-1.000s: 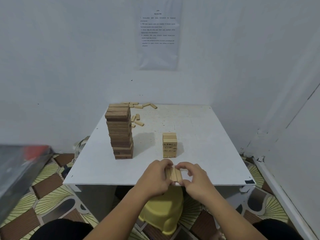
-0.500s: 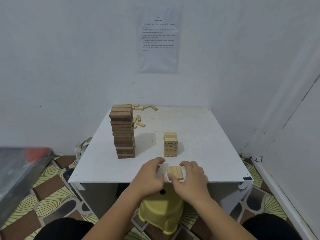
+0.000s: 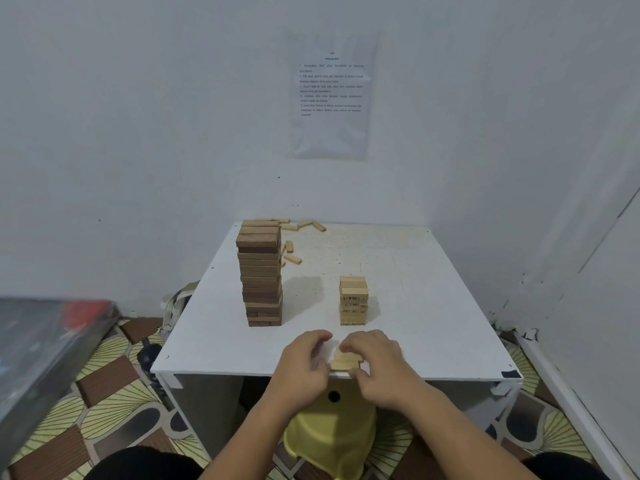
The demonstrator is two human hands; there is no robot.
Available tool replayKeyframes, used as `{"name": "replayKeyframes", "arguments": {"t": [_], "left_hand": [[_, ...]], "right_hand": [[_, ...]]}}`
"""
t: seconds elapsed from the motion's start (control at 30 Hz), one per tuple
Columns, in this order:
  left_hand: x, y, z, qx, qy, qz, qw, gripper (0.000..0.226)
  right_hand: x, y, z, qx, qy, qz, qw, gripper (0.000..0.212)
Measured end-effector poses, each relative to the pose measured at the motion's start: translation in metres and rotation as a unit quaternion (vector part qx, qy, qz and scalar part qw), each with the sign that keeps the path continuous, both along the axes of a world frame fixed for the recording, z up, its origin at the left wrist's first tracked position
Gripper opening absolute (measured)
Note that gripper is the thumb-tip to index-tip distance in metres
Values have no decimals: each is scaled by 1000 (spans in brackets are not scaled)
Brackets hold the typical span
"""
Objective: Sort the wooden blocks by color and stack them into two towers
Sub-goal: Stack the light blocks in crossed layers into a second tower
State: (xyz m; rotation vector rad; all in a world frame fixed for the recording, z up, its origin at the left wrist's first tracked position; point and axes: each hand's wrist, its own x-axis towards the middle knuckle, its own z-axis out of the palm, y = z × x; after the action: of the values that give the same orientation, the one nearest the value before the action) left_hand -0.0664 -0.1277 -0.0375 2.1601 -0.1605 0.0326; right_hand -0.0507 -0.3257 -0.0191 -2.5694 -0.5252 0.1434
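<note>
Now, the white table (image 3: 433, 306) carries everything beyond your hands. Ahead and to the left of your left hand (image 3: 304, 363) rises the tall dark tower (image 3: 261, 275). Just ahead of your right hand (image 3: 379, 367) stands the short light tower (image 3: 353, 301), likely the one to grow next. Both hands curl round a small bundle of light blocks (image 3: 343, 362) pressed between them at the table's near edge, seemingly to square it before lifting. Far beyond the left hand, loose light blocks (image 3: 292, 259) lie scattered, unsorted.

Dim flat bluish light, soft shadow right of dark tower (image 3: 260, 271), edges bowed, lower-left corner blurred
</note>
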Motion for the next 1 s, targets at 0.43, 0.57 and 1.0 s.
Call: {"name": "replayKeyframes", "arguments": {"t": [0.43,0.57,1.0], "left_hand": [[-16,-35,-23,377,-32,1,926,104],[-16,-36,-22,381,-30,-2,924,106],[-5,-19,-4,324,1,-27,946,65]], "right_hand": [[-37,15,-34,-153,-13,-139,978,98],[-37,13,-35,-154,-11,-134,979,96],[-30,2,-25,-88,6,-131,987,94]]}}
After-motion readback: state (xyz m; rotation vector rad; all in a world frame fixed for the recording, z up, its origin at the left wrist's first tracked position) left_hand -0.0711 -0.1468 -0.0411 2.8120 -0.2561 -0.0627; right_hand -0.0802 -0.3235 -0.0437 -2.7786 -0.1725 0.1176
